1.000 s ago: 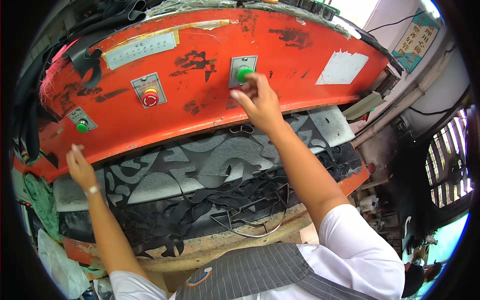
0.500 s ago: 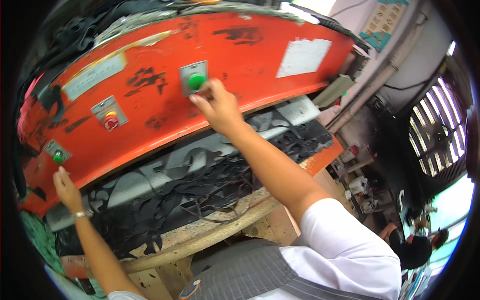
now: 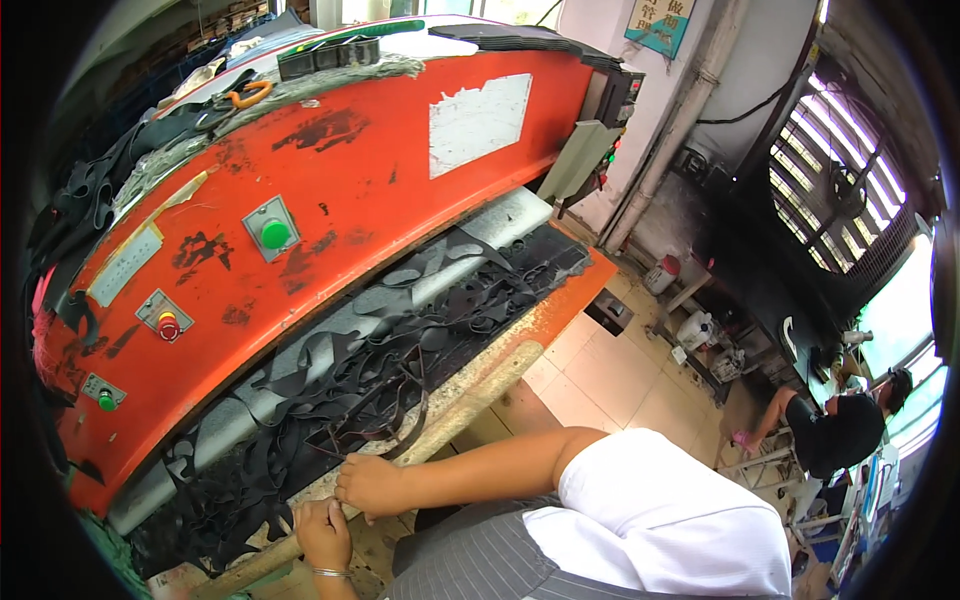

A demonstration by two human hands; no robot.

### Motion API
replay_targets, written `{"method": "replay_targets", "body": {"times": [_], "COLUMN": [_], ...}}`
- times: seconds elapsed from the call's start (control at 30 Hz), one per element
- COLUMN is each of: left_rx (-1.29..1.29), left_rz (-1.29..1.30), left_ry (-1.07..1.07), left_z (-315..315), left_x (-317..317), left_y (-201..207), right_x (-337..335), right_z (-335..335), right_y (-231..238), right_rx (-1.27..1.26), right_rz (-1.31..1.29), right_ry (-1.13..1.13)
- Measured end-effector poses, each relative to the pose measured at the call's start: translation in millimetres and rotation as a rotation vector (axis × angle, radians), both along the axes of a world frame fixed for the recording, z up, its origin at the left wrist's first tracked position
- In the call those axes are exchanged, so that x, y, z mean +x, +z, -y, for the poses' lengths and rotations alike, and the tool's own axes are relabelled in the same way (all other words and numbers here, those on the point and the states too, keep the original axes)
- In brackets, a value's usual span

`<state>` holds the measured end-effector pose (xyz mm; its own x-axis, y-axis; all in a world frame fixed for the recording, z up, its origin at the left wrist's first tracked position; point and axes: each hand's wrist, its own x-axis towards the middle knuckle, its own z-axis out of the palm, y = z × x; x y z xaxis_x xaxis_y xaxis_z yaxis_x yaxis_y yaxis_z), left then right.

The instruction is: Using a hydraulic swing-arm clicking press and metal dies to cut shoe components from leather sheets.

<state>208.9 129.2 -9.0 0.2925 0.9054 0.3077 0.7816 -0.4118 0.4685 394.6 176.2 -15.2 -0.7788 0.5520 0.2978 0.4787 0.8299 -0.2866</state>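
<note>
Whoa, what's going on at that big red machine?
A person is at the red machine. Their left hand and right hand are close together by its pale front edge; I can't tell whether they hold anything. Just beyond them, a thin curved frame lies by black scraps. Neither hand is on the green buttons.

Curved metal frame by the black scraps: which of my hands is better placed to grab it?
Probably your right hand: it's at the wooden front edge, just below the metal frame in view. Your left hand is farther off, lower left.
</note>
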Motion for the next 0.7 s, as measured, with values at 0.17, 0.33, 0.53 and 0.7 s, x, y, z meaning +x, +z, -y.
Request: {"method": "replay_targets", "body": {"times": [0.17, 0.33, 0.53, 0.7], "left_rx": [0.013, 0.045, -0.095, -0.527], "left_rz": [-0.085, -0.087, -0.211, -0.129], "left_ry": [0.229, 0.211, 0.089, 0.186], "left_z": [-9.5, -21.5, -14.2, -13.7], "left_x": [8.4, 3.4, -19.4, -0.4], "left_y": [-6.9, -5.5, 0.9, 29.4], "right_x": [-22.3, -20.2, 47.3, 73.7], "right_z": [4.6, -23.4, -150.8, -248.1], "right_y": [-28.9, -6.1, 68.5, 18.7], "right_rx": [0.191, -0.146, -0.208, -0.006], "right_rz": [-0.038, 0.176, -0.268, -0.271], "right_ry": [-0.194, 0.042, -0.447, -0.779]}}
